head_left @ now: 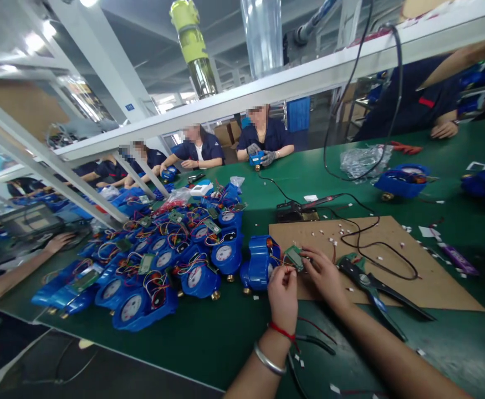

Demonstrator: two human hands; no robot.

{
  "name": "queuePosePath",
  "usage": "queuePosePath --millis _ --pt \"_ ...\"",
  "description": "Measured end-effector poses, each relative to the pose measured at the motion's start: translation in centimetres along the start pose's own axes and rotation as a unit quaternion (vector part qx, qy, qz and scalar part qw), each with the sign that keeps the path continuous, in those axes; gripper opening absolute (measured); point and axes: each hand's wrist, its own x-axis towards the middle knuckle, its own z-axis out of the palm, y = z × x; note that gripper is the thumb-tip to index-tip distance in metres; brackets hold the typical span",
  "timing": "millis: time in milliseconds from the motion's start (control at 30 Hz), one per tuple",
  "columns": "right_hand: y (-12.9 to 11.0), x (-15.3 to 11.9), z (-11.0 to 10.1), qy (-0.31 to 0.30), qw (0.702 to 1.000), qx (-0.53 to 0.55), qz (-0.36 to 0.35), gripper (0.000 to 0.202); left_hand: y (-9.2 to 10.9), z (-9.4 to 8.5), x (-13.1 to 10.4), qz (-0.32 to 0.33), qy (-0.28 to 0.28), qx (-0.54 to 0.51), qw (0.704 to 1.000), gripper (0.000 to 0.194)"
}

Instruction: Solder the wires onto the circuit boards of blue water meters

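Note:
A blue water meter (254, 265) lies on its side in front of me, and thin wires run from it toward a small green circuit board (294, 257). My right hand (322, 272) grips that board by its right edge between thumb and fingers. Just below the board, my left hand (282, 287) is closed in a pinch beside the wires. Whatever sits between its fingertips is too small to make out. To the right of my hands, green-and-black pliers (367, 282) rest on a sheet of cardboard (429, 277).
Many blue meters (196, 274) with loose wires crowd the table on the left. A soldering iron (319, 202) and its stand (292, 212) lie beyond the cardboard, its black cable looping across. White connector bits are scattered about. Co-workers sit across the green table (225, 343); a shelf beam (234, 94) crosses above.

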Motion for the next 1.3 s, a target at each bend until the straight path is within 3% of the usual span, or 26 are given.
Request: queuePosePath --millis 233,633,800,1000,1300 --pt "-0.2 0.0 -0.2 -0.009 0.999 0.035 0.024 0.022 0.0 0.5 0.2 0.07 0.02 0.078 0.994 0.012" --pt "-0.7 0.3 -0.5 -0.016 0.999 0.046 0.018 0.021 -1.1 1.1 0.5 0.085 0.013 0.104 0.991 0.014" --pt "-3.0 0.0 -1.6 -0.015 0.999 0.02 -0.037 0.03 -1.1 1.1 0.4 0.082 0.012 0.092 0.992 0.013" --pt "-5.3 0.0 -2.0 -0.058 0.99 -0.024 -0.124 0.009 -1.3 0.9 0.3 0.08 -0.002 0.088 0.993 0.018" --pt "-4.1 0.6 -1.7 -0.062 0.995 -0.002 -0.073 0.01 -1.1 0.8 0.1 0.097 -0.01 0.094 0.991 0.007"
